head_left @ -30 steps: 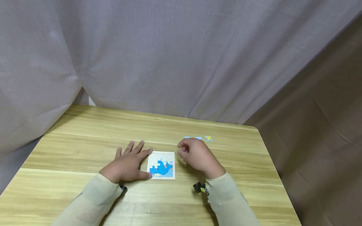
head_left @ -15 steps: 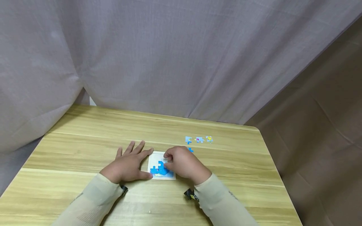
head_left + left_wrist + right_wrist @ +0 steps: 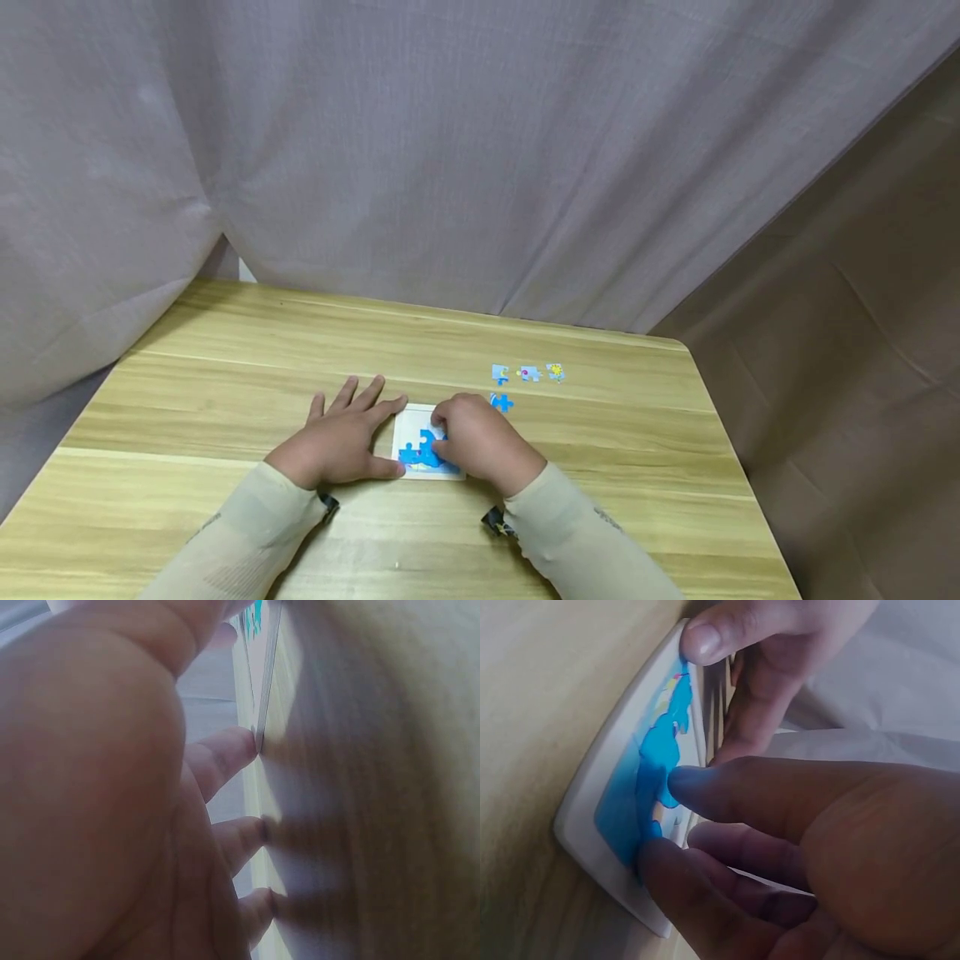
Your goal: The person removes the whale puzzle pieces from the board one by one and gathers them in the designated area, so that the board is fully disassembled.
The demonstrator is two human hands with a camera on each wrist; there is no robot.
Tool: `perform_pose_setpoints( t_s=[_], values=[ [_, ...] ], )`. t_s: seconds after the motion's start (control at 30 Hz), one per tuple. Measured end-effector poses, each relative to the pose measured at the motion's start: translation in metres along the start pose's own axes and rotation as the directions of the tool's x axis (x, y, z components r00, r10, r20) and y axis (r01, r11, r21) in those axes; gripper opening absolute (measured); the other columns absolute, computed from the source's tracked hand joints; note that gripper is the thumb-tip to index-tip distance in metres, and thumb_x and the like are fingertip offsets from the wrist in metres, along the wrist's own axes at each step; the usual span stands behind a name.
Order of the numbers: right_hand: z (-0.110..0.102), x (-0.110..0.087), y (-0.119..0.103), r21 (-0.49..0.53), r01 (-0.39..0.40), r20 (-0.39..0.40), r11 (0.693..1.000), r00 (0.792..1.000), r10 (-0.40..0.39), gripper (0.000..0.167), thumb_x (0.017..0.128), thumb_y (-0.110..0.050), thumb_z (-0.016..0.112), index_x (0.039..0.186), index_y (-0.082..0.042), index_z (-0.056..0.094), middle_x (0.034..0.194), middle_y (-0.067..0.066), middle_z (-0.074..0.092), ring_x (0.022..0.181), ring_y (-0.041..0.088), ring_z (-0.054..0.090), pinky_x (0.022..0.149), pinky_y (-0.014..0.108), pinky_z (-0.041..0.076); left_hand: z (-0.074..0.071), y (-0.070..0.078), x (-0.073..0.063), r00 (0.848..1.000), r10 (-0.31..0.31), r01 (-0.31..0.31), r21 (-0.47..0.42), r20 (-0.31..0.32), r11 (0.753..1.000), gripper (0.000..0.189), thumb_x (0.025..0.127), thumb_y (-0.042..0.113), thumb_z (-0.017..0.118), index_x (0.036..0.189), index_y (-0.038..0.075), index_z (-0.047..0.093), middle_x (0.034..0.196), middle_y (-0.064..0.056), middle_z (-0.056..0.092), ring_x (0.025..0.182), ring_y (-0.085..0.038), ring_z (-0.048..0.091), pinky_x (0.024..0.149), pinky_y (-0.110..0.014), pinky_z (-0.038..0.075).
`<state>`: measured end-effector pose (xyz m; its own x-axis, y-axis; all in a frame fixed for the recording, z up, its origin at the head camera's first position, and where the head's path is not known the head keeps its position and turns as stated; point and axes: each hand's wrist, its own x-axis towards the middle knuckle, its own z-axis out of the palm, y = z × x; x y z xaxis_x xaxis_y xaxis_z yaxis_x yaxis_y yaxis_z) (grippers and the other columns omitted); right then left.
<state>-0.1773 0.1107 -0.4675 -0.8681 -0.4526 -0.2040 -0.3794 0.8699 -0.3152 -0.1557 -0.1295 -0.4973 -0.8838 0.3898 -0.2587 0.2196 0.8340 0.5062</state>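
A small white puzzle tray point(image 3: 399, 423) lies flat on the table with blue whale pieces point(image 3: 427, 450) along its lower part. My left hand point(image 3: 339, 446) spreads its straight fingers beside the tray. Its thumb rests on the lower left corner and its index fingertip touches the upper left corner. Over the tray's right side, my right hand point(image 3: 483, 442) has its fingers bent, thumb and index finger pinching at a puzzle piece point(image 3: 658, 814). That piece is mostly hidden by the fingers. The right wrist view shows the tray's pale rim point(image 3: 585, 832) close under both fingertips.
Beyond the right hand lie loose puzzle pieces: a moon piece point(image 3: 500, 373), one with a pink spot point(image 3: 528, 373), a yellow sun piece point(image 3: 555, 372) and a blue one point(image 3: 502, 403). Grey curtain point(image 3: 450, 167) hangs behind the wooden table point(image 3: 637, 467).
My right hand has moved left from beside the tray onto its right side, uncovering the loose pieces behind. In the last half second it shifted only slightly further left. The left hand stays put.
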Motion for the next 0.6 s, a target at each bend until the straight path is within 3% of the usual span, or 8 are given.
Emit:
perform_pose_setpoints(
  t_s=[0.1, 0.4, 0.6],
  values=[
    [-0.0002, 0.0012, -0.0022, -0.019, 0.000, 0.009, 1.000, 1.000, 0.000, 0.031, 0.096, -0.023, 0.089, 0.122, -0.006, 0.085, 0.117, 0.005, 0.082, 0.113, 0.021, 0.073, 0.106, 0.042, 0.062, -0.0004, -0.0004, -0.0002, 1.000, 0.003, -0.003, -0.002, -0.003, 1.000, 0.107, 0.088, 0.073, 0.085, 0.176, 0.033, 0.041, 0.190, -0.013, 0.016, 0.174, -0.056, 0.007, 0.125, -0.093, 0.004],
    [0.0007, 0.0037, -0.0059, -0.066, -0.005, 0.045, 0.998, 0.999, 0.008, 0.032, 0.097, -0.025, 0.090, 0.124, -0.008, 0.085, 0.116, 0.004, 0.081, 0.115, 0.020, 0.072, 0.107, 0.040, 0.061, -0.0005, -0.0007, 0.0001, 1.000, 0.001, -0.001, -0.005, -0.004, 1.000, 0.107, 0.087, 0.073, 0.086, 0.176, 0.034, 0.040, 0.190, -0.013, 0.016, 0.174, -0.056, 0.006, 0.126, -0.092, 0.003],
    [-0.0001, 0.0053, -0.0084, -0.076, -0.017, 0.061, 0.997, 0.998, 0.022, 0.031, 0.097, -0.026, 0.091, 0.121, -0.009, 0.083, 0.111, 0.002, 0.079, 0.106, 0.017, 0.069, 0.102, 0.038, 0.061, 0.0001, -0.0001, -0.0006, 1.000, 0.001, -0.002, -0.008, -0.006, 1.000, 0.107, 0.087, 0.074, 0.086, 0.176, 0.034, 0.041, 0.190, -0.013, 0.017, 0.174, -0.056, 0.007, 0.125, -0.093, 0.003]
  ],
)
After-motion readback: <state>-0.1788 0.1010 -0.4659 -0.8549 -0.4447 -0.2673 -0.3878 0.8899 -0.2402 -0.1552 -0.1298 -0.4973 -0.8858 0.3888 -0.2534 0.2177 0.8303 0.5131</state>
